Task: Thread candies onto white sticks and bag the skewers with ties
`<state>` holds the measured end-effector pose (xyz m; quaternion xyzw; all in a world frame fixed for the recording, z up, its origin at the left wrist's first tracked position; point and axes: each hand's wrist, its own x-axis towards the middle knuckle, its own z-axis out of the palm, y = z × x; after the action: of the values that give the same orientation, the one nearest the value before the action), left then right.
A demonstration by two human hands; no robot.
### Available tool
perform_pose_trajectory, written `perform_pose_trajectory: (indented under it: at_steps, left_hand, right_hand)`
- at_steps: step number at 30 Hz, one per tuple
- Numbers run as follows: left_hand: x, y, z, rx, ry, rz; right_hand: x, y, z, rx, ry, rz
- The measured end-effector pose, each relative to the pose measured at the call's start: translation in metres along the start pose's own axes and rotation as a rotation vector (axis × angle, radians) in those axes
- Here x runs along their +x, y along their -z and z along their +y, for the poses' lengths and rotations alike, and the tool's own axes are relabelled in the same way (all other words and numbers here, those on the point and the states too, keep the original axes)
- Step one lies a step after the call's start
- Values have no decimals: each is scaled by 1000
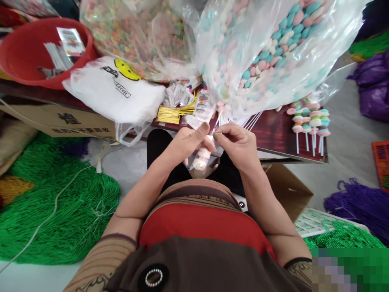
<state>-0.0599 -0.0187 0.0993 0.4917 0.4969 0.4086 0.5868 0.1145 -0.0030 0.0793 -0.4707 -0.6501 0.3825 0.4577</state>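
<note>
A brown-and-red apron (pixel 209 247) lies nearest, one round badge (pixel 153 278) on it. Past it, one wrapped candy stick (pixel 201 160) sits just below the fingers of the left hand (pixel 191 142), which are closed around its upper end. The right hand (pixel 240 142) pinches thumb to forefinger just beside them (whether on anything, one cannot tell). Along the table (pixel 273 136): two big candy bags (pixel 279 44), one red tub (pixel 18 52), one white bag (pixel 121 95).

Bright, diffuse light, whitish glare on the candy bag (pixel 267 44) (wide-angle stretch toward the edges)
</note>
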Motion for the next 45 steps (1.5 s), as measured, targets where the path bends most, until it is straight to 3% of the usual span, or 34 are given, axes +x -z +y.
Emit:
perform_pose_trajectory:
  at_steps: [4,8,12,16,20,22,25,29,32,35,37,40,43,45]
  left_hand:
    - [4,-10,-21,77,80,-47]
    - [11,-18,-34,-132,90,-38]
    - [8,-26,-32,-187,-4,-222]
    - [13,-36,-35,-1,-134,-409]
    - [21,-49,-46,260,-284,-540]
    - [22,-52,-50,302,-295,-514]
    - [24,-48,-52,312,-172,-350]
    - [32,-33,-53,211,-10,-155]
    - [36,-29,-53,182,24,-70]
    - [36,-33,-53,198,33,-77]
    - [34,-38,-53,218,18,-107]
    - [31,-41,-53,252,-20,-131]
    - [27,-36,-54,265,4,-123]
    - [24,-30,-55,266,34,-103]
  right_hand:
    - [-7,-1,0,-29,105,98]
    - [-25,1,16,282,-172,-45]
    - [-39,17,39,583,-417,-78]
    - [-55,41,49,671,-518,-89]
    - [-82,74,53,548,-627,-163]
    - [-97,101,56,425,-625,-93]
    - [-124,154,65,137,-664,66]
    - [-161,221,83,-254,-884,-26]
    - [-171,243,92,-542,-1001,-15]
    - [-150,239,95,-663,-831,159]
    - [-119,230,100,-624,-623,309]
    - [-61,217,118,-823,-358,484]
    - [-15,212,143,-878,-373,512]
    - [1,211,156,-895,-397,513]
